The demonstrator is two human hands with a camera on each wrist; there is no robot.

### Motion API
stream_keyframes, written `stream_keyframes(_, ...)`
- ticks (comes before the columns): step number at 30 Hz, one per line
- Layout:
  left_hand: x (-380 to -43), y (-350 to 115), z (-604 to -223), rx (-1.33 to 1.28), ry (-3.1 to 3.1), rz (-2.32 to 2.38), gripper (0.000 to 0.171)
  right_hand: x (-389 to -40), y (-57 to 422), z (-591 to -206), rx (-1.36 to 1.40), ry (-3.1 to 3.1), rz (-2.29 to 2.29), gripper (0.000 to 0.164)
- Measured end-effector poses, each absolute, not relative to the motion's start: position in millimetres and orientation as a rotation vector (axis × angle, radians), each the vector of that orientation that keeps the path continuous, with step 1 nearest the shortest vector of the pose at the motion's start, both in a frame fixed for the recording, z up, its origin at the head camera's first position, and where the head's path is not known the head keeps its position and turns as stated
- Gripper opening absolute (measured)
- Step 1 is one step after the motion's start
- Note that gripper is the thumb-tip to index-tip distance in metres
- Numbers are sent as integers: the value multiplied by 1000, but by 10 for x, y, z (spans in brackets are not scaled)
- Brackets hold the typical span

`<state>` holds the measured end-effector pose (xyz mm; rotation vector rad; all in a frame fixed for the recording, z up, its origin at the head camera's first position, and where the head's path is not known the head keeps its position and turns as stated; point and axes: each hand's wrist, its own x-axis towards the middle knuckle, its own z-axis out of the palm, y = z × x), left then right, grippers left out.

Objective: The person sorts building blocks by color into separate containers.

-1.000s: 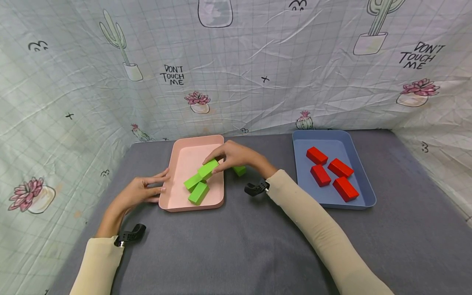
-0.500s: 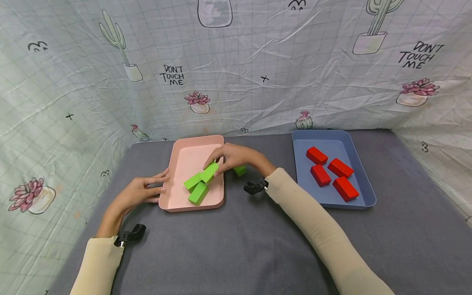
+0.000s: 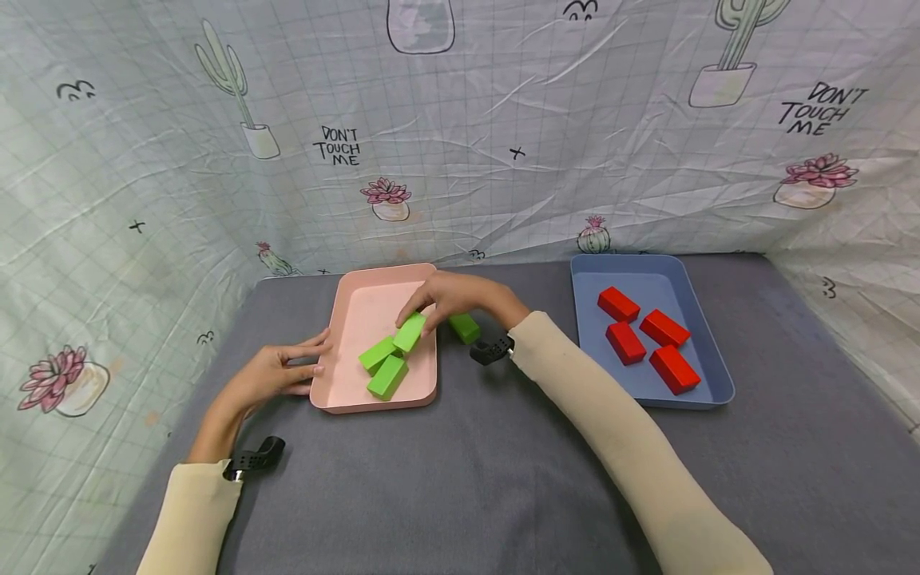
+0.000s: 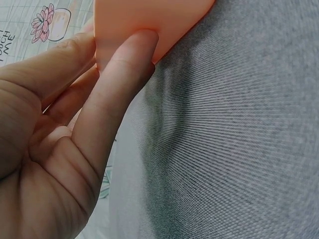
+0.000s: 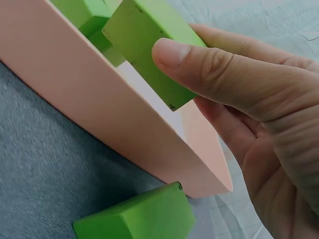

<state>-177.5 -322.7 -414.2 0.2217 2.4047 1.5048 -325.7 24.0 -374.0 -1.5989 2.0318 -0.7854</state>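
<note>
My right hand (image 3: 454,294) pinches a green block (image 3: 410,333) between thumb and fingers over the right side of the pink tray (image 3: 359,291). In the right wrist view the thumb presses the flat face of that block (image 5: 154,55), which tilts above the tray wall. Two more green blocks lie in the tray, one at its middle (image 3: 377,354) and one nearer its front (image 3: 388,378). My left hand (image 3: 276,371) touches the tray's left side with extended fingers; its thumb lies against the outer wall (image 4: 149,20) in the left wrist view.
Another green block (image 3: 465,328) lies on the grey cloth (image 3: 474,479) just right of the pink tray, below my right wrist. Further right stands a blue tray (image 3: 625,267) with several red blocks (image 3: 674,369). A printed curtain (image 3: 503,200) rises behind both trays.
The held green block has turned steeper and shifted slightly right. My right wrist has moved a little up and back, uncovering more of the block outside the tray. My left hand stays put.
</note>
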Motion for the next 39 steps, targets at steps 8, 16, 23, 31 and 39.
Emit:
stream_keyframes(8, -1769, -3228, -4157, 231, 2385, 1536, 54, -3344, 213, -3754, -1571, 1986, -781, 43)
stream_keyframes(16, -1772, -3221, -4153, 208, 2388, 1530, 53, -3445, 179, -3772, -1619, 1944, -782, 39)
stream_keyframes(23, -1785, -3234, -4158, 203, 2399, 1507, 52, -3565, 128, -3773, -1542, 1906, -833, 37)
stream_keyframes(31, -1792, -3228, -4147, 207, 2378, 1547, 53, -3657, 13, -3701, -1521, 1994, -834, 35)
stream_keyframes(39, -1788, -3245, -4174, 208, 2380, 1539, 53, -3652, -118, -3777, -1667, 2108, -847, 36)
